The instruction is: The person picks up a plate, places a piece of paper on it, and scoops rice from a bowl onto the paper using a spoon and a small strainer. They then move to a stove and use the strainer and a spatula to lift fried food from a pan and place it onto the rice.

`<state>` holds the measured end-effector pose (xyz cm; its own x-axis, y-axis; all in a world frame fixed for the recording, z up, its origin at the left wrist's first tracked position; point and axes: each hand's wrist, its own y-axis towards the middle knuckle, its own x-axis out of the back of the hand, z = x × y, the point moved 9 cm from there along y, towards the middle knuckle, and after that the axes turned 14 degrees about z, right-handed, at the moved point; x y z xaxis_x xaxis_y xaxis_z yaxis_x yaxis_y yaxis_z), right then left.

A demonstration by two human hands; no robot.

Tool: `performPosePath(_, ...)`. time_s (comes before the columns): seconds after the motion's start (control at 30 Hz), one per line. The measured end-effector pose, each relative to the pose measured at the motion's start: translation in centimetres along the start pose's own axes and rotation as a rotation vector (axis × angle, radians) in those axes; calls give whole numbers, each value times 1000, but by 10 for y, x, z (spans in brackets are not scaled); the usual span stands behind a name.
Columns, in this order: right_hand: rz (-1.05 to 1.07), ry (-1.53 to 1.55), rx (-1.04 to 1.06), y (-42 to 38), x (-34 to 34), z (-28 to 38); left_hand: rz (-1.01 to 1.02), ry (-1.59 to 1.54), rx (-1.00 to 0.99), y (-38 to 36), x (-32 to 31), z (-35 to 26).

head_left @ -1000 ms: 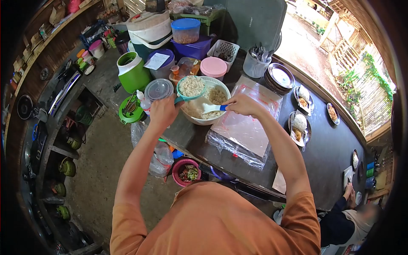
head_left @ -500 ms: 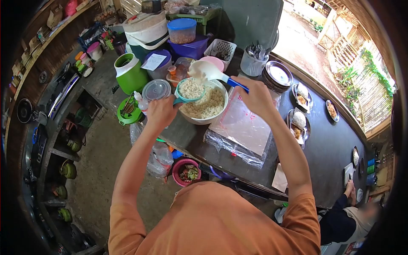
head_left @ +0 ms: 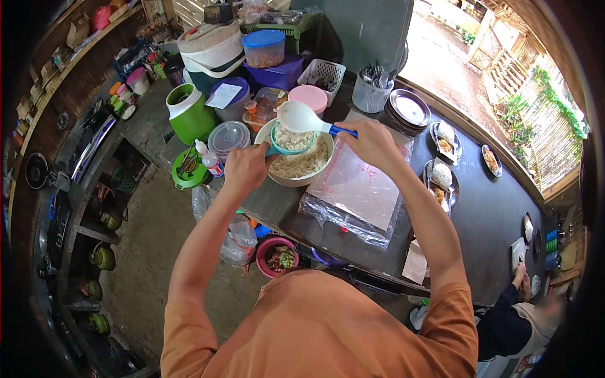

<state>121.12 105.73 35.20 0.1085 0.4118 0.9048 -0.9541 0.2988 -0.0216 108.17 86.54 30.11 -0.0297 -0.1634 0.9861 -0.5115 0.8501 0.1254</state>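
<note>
My left hand [head_left: 246, 166] is closed round the handle of a teal cup [head_left: 291, 150] filled with rice. The cup is held over a white bowl [head_left: 322, 173] of cooked rice [head_left: 296, 167]. In my right hand [head_left: 368, 140] is the blue handle of a white rice spoon [head_left: 302, 118]. Its broad head hangs above the cup and partly covers the rice in it. To the right of the bowl lies a stack of brown wrapping paper [head_left: 362, 183] in clear plastic.
Plates with rice domes [head_left: 442, 175] stand along the right of the dark table [head_left: 476, 233], near stacked plates [head_left: 409, 108]. Tubs and a green jug [head_left: 187, 113] crowd the back left. A co-worker [head_left: 510, 324] is at the far right. A pink basket [head_left: 277, 256] sits below the table edge.
The rice spoon has come down and leftward, its head now levelled over the cup. My left hand and the cup have shifted slightly right and down.
</note>
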Motion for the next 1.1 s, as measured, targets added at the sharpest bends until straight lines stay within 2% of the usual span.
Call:
performPosePath(0.2,64,-22,15,7,-13,15,94,37,23,4,-2,-4)
performPosePath(0.37,28,-44,39,12,-5,-2,45,68,-2,-1,-3,0)
performPosePath(0.43,144,36,-13,9,-10,-9,46,69,5,-2,-3,4)
performPosePath(0.57,149,7,6,8,-7,-19,36,57,34,-4,-10,20)
performPosePath(0.63,55,76,52,5,0,-17,7,63,20,-6,-6,18)
performPosePath(0.73,131,47,-8,10,-13,-20,-39,100,-14,-6,2,18)
performPosePath(0.8,102,35,-1,3,-5,-19,-50,124,-30,-6,5,17)
performPosePath(0.87,75,24,8,-3,0,-11,-7,77,51,-6,7,26)
performPosePath(0.97,147,133,24,-10,-16,4,1,49,66,-4,8,24)
performPosePath(1.1,84,-58,44,-12,-14,-2,-22,105,3,-1,-2,29)
